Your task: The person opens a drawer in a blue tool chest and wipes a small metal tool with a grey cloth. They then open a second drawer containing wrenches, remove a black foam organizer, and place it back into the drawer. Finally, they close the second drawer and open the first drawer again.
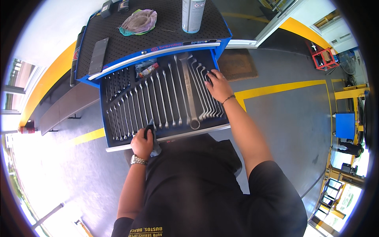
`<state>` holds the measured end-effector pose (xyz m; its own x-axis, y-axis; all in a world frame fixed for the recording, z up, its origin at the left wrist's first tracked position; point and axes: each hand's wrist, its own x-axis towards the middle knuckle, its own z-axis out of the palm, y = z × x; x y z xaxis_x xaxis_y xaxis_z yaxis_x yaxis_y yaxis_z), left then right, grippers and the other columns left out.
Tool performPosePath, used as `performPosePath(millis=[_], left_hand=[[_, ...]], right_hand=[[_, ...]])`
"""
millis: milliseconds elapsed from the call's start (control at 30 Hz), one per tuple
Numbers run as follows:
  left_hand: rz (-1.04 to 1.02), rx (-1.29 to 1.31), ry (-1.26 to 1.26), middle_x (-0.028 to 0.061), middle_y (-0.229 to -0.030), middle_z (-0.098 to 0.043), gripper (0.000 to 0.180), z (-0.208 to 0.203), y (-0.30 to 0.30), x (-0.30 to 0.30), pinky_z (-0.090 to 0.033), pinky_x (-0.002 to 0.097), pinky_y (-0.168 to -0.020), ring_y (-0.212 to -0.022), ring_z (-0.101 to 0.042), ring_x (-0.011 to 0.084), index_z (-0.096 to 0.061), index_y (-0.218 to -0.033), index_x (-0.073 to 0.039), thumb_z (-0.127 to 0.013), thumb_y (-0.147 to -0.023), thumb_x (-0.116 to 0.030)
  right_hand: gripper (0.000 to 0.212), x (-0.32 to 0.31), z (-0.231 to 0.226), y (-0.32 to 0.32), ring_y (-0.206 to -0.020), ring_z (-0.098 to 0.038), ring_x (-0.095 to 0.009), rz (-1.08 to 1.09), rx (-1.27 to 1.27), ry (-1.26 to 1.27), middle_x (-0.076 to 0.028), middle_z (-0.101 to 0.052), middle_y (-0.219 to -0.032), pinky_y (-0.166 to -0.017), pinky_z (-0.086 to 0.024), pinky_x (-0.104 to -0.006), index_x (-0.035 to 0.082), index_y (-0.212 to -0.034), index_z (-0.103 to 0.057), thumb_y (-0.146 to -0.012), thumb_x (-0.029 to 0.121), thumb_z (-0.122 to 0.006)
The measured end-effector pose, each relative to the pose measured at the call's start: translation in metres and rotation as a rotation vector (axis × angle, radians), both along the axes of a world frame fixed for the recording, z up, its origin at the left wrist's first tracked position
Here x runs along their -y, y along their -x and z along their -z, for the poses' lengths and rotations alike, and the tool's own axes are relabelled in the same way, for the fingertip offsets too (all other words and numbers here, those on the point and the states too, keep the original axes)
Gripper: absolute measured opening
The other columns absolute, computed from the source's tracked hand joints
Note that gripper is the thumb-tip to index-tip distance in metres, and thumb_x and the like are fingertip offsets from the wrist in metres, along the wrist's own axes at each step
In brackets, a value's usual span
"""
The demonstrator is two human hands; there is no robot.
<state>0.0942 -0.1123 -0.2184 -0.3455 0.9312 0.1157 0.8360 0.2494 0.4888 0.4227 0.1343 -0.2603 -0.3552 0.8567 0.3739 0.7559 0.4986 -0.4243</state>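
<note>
A pulled-out drawer (169,138) holds rows of silver wrenches, graded from short at the left to long at the right. One large combination wrench (191,91) stands out by its width. My right hand (218,86) lies over the upper ends of the offset box wrenches (205,96) at the drawer's right side, fingers apart and touching them. At the drawer's front edge, my left hand (142,144) is closed around a bluish-grey rag (155,148). A small black piece (149,128) juts up beside its thumb; its kind is unclear.
On the blue cabinet's black perforated top (166,27) are a spray can (193,15), a crumpled cloth (139,21) and a dark flat phone-like slab (98,55). A small red-labelled package (148,70) lies inside the drawer. A brown mat (237,64) and red cart (325,59) are rightward.
</note>
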Motion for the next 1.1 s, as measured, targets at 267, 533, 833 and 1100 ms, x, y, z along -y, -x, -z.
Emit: performPosePath(millis=[267,533,833,1100], left_hand=[[-0.026,0.008,0.037,0.0183,-0.079,-0.068,0.028,0.002,0.003,0.004,-0.049,0.0499,-0.067,-0.074,-0.065,0.041,-0.065,-0.086,-0.004,-0.061,-0.092,-0.031],[-0.036,0.015,0.084,0.0191,-0.073,-0.066,0.029,-0.001,0.002,-0.002,-0.05,0.0504,-0.066,-0.072,-0.065,0.0406,-0.064,-0.082,-0.005,-0.062,-0.09,-0.034],[-0.02,0.01,0.061,0.0184,-0.07,-0.065,0.028,-0.003,0.001,-0.001,-0.048,0.0503,-0.063,-0.068,-0.064,0.0409,-0.062,-0.079,-0.005,-0.064,-0.09,-0.031],[-0.007,-0.008,0.026,0.0168,-0.071,-0.065,0.026,-0.001,0.001,-0.001,-0.048,0.0489,-0.062,-0.067,-0.064,0.0391,-0.063,-0.08,-0.006,-0.064,-0.09,-0.03]], right_hand=[[0.043,0.046,-0.028,0.044,-0.111,-0.059,-0.041,0.245,-0.008,0.041,-0.021,-0.057,-0.123,-0.095,-0.049,-0.0493,0.002,-0.119,-0.062,-0.088,0.031,-0.069],[0.053,0.103,-0.035,0.1,-0.085,-0.068,-0.038,0.193,0.077,0.393,-0.018,-0.061,-0.11,-0.076,-0.056,-0.0471,0.007,-0.135,-0.046,-0.09,0.028,-0.065],[0.052,0.084,-0.038,0.076,-0.105,-0.065,-0.04,0.361,-0.117,0.543,-0.024,-0.066,-0.117,-0.092,-0.052,-0.0463,0.0,-0.129,-0.058,-0.083,0.024,-0.063],[0.043,0.091,-0.063,0.005,-0.084,-0.07,-0.027,0.306,-0.459,0.647,-0.02,-0.072,-0.094,-0.077,-0.054,-0.0341,-0.004,-0.121,-0.065,-0.083,0.016,-0.063]])
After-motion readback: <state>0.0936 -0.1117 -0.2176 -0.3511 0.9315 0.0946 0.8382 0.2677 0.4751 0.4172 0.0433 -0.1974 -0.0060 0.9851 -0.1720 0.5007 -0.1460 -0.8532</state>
